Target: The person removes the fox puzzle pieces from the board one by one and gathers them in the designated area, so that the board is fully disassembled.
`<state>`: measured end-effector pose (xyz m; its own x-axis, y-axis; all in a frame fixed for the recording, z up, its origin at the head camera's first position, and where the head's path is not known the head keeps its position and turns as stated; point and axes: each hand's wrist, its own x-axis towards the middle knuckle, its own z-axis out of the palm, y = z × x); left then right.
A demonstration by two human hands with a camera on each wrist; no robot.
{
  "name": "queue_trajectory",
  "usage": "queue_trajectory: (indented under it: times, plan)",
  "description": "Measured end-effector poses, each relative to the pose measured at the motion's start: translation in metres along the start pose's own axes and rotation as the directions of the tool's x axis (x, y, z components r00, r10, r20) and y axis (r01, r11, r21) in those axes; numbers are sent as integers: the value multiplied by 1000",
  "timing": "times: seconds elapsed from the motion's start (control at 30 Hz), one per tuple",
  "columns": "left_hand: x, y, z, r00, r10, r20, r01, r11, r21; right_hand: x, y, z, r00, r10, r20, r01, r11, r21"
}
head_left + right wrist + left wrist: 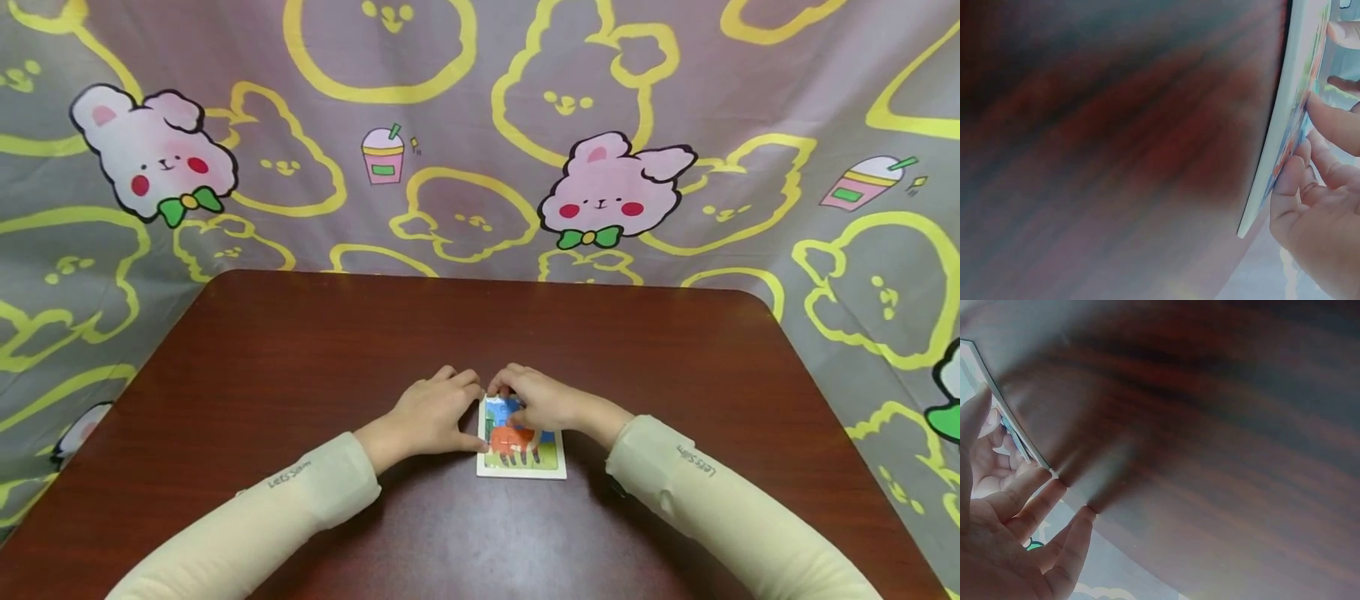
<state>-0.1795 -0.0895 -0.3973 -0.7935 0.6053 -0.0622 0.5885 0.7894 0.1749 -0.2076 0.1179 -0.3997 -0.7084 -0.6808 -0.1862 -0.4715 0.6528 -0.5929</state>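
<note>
A small picture puzzle in a white frame [522, 473] lies flat on the table, showing an orange animal with dark legs, blue above and green below. My left hand [433, 412] is at its left side, thumb on the left border and the other fingers spread near the far left corner. Over the upper part of the picture is my right hand [551, 398], fingers bent. Between its thumb and fingers it pinches a thin puzzle piece [1016, 439], tilted up at the frame's edge in the left wrist view. The right hand partly hides the picture.
The dark red-brown table [360, 333] extends around the puzzle on all sides. A curtain [465, 117] printed with cartoon rabbits and yellow outlines hangs behind it and along both sides.
</note>
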Motion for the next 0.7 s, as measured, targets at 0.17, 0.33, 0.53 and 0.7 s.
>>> queue_trajectory:
  times: [0.17,0.33,0.53,0.7]
  plan:
    - [0,0,-1,1000,0,3,0,1000,-2,-1,1,-2,1000,-31,-5,31,1000,6]
    - [0,0,-1,1000,-1,7,1,1000,-7,-2,2,-3,999,-38,0,37,999,34]
    - [0,0,-1,1000,11,0,-11,1000,-5,-2,3,-3,999,-37,-13,38,997,62]
    - [1,0,-1,1000,5,9,-5,1000,-6,-3,5,-2,999,-35,-15,36,992,121]
